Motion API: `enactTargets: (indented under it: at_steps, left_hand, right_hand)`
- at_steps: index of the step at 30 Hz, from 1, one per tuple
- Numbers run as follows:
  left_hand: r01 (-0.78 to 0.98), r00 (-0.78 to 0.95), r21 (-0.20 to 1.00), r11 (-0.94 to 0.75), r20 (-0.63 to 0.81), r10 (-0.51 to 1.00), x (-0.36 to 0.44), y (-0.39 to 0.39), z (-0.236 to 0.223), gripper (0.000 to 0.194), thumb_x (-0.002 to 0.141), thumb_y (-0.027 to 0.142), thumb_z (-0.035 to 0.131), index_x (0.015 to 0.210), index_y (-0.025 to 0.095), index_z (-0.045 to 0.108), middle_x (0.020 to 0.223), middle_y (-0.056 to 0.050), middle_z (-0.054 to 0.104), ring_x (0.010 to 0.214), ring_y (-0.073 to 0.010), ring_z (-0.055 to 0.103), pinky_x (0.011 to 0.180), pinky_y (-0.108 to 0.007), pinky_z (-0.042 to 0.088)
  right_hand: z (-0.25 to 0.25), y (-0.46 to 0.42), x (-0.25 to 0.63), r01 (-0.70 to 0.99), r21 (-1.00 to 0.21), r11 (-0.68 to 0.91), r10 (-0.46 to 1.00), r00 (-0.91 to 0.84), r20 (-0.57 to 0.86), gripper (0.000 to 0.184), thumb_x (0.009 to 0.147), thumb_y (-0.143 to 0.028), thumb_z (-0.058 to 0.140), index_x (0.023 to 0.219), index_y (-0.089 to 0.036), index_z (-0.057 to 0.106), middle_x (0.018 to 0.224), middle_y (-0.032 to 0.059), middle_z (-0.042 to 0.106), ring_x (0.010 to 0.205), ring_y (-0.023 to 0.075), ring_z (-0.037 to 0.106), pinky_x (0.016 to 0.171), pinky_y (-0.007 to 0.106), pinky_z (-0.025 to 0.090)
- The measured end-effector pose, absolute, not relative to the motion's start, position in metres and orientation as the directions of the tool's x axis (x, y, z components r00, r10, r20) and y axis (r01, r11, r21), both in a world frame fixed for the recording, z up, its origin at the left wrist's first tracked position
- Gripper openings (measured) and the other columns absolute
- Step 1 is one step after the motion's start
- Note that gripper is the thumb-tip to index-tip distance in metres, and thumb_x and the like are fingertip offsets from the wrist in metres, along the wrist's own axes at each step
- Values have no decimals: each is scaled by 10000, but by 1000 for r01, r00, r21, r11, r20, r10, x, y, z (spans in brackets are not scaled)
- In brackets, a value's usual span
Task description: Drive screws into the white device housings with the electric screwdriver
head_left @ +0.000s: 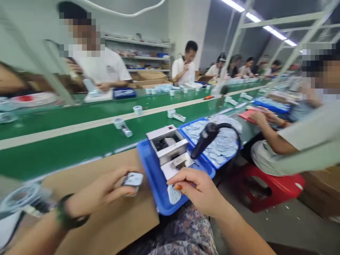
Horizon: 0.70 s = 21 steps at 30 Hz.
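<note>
My left hand [110, 187] is closed around a small pale blue plastic plate [134, 179] with dark marks or holes, held above the brown cardboard [106, 219]. Something dark shows along the plate's edge under my fingers. Between thumb and fingertips, my right hand [200, 189] pinches a similar pale plate [174, 194] with small holes, hanging over the front of a blue tray [148, 177]. In that tray stands a white box-shaped device [172, 150] with a dark recess in its top. A black gooseneck head [205, 140] hangs beside the device.
A second blue tray heaped with pale plates [220, 141] is at the right. Behind runs a green conveyor [92, 141] carrying white cylindrical parts [122, 127]. A co-worker's hands hold a red item [248, 115]. A red stool [268, 187] stands right; coiled pale parts [21, 198] lie left.
</note>
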<state>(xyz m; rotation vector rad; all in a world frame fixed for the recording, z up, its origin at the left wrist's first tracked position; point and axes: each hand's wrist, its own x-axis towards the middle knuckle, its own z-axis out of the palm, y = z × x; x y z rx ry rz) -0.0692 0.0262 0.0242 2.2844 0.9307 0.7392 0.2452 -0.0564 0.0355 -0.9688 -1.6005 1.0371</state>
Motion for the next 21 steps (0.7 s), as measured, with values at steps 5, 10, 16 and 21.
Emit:
enactTargets:
  at_steps: [5,10,16,21]
  left_hand:
    - [284,632,823,-492,225,742,-53,8,0,565,976,699,657,1231,198,711,1100,-101,786,986,-245,720,937,-364,605]
    - [123,574,910,-395,260,776,-48,-3,-9,600,1002,748,573,1159,180,686,912,-41,678,774,-181,605,747,-299,557]
    - [78,587,902,-424,303,751,-47,-2,-3,645,981,795,556,1079,175,708,948,-59,645,853,-208,600,773,-311,542]
    - [28,606,948,-316,235,760,-45,1,-2,652,903,826,649,923,176,677,864,-24,621,738,-162,545,689,-270,511]
  right_hand:
    - [58,-23,193,201,-850,486,839,-380,390,254,1029,-154,575,1068,-219,817,1005,44,780,936,166,715,877,311,553]
    - [57,-19,176,260,-866,427,846,-452,282,253,1033,-140,580,1074,-237,809,1058,30,717,985,152,706,911,305,553]
    - [48,-17,174,279,-858,430,844,-462,273,244,1028,-161,620,1052,-269,837,1049,28,622,969,148,658,884,295,559]
    - [46,-18,174,275,-860,431,817,-523,242,240,1034,-186,622,1049,-286,840,1030,18,638,934,142,662,847,289,542]
